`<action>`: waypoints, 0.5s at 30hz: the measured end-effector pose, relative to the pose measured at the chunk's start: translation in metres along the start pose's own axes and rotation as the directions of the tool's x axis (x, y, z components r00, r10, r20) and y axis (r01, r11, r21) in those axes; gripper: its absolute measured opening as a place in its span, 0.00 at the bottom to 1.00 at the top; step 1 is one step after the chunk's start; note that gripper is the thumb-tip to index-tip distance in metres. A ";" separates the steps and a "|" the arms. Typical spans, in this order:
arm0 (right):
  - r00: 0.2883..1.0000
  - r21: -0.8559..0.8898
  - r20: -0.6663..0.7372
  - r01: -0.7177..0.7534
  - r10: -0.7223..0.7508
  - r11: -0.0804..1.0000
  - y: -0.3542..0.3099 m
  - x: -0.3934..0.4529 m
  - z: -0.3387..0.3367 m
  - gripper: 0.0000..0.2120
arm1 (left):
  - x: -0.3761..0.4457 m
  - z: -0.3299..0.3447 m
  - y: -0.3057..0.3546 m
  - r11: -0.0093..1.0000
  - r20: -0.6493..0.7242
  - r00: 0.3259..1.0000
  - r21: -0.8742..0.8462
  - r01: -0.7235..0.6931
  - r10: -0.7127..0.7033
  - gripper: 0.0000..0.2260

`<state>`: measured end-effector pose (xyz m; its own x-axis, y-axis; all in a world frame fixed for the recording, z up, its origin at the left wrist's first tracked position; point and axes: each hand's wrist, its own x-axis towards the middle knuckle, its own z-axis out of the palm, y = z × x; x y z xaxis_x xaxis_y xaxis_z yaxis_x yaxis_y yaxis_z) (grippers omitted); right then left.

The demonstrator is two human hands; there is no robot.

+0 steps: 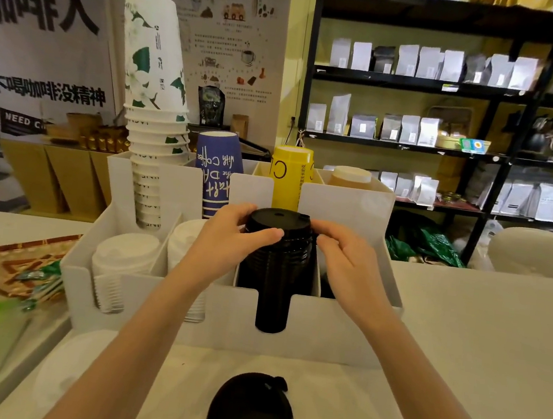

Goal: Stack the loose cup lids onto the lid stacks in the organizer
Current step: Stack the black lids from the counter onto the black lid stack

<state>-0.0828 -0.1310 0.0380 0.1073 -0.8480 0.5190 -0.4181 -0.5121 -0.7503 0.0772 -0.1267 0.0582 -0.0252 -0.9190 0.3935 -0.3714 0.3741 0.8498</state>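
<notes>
Black lid stack, third front slot of organizer. Left hand and right hand cup its top lid at 9 and 3 o'clock. Press evenly till seated. Loose black lid waits at 6 o'clock.

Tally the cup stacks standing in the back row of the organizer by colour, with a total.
White floral cup stack: 1
Blue cup stack: 1
Yellow cup stack: 1
Tan cup stack: 1
Total: 4
</notes>
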 end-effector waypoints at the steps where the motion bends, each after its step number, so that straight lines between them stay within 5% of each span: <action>1: 1.000 -0.007 0.002 0.008 -0.008 1.000 -0.001 0.000 0.000 0.16 | -0.001 0.000 0.001 1.000 0.000 1.000 0.007 0.011 -0.011 0.17; 15: 0.998 -0.172 -0.030 0.041 -0.047 0.984 0.002 -0.002 0.000 0.16 | -0.003 -0.001 0.000 0.993 0.004 0.999 0.113 0.033 -0.034 0.23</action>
<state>-0.0837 -0.1306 0.0353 0.0996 -0.8183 0.5661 -0.5626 -0.5155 -0.6463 0.0782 -0.1241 0.0570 -0.0167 -0.9317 0.3628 -0.4746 0.3268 0.8173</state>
